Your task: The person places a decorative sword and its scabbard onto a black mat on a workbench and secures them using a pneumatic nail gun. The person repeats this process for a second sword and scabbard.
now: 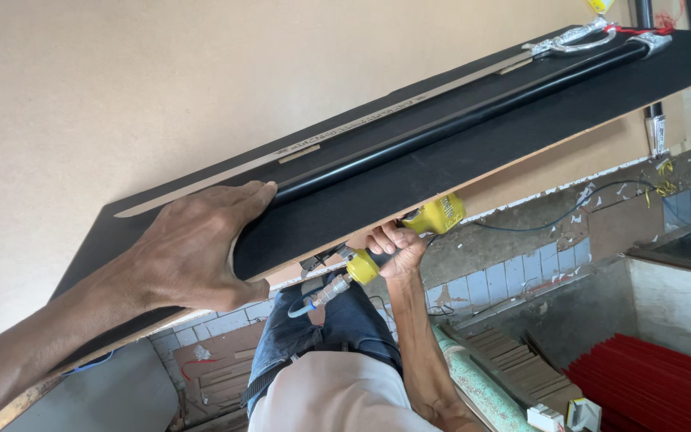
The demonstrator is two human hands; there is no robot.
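My left hand [193,252] lies flat on a long black board [473,144] and presses on the near end of a black tube [441,128] that runs along it. A thin metal strip [345,128] lies on the board beside the tube. Under the board's near edge my right hand [397,252] grips a yellow air-powered tool [433,218], its nose up against the board's underside. A metal hose fitting [325,292] with a blue hose end sticks out of the handle.
A large tan panel [201,72] stands behind the board. Below are a tiled floor [513,280], a stack of red strips [649,384], brown wood pieces [521,356] and a grey concrete ledge [681,308]. Silver-wrapped parts [569,38] sit at the board's far end.
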